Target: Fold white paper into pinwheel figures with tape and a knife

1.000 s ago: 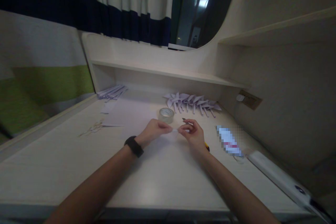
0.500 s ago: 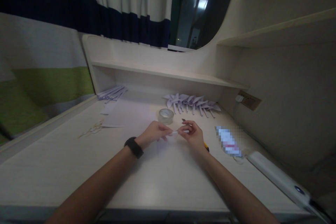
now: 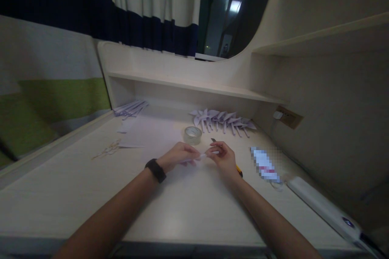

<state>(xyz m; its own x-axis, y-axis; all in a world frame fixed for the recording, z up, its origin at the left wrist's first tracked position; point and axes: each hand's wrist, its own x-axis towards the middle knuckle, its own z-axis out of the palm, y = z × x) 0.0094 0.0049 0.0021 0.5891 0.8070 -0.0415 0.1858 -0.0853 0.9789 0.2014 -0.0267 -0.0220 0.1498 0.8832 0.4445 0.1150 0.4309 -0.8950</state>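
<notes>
Left hand (image 3: 179, 156) and right hand (image 3: 223, 157) pinch, fingertips closed, a small white paper strip (image 3: 203, 155) between them above the pale wooden desk (image 3: 170, 218); I judge it held taut for folding. Clear tape roll (image 3: 192, 134) sits just beyond.

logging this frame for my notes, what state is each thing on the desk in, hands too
left hand: pinching one end of the small white paper piece
right hand: pinching the other end
small white paper piece: held between both hands, just above the desk
tape roll: lying flat, untouched
paper pinwheels: lined up in a row by the back wall
scissors: lying flat, blades hard to make out
</notes>
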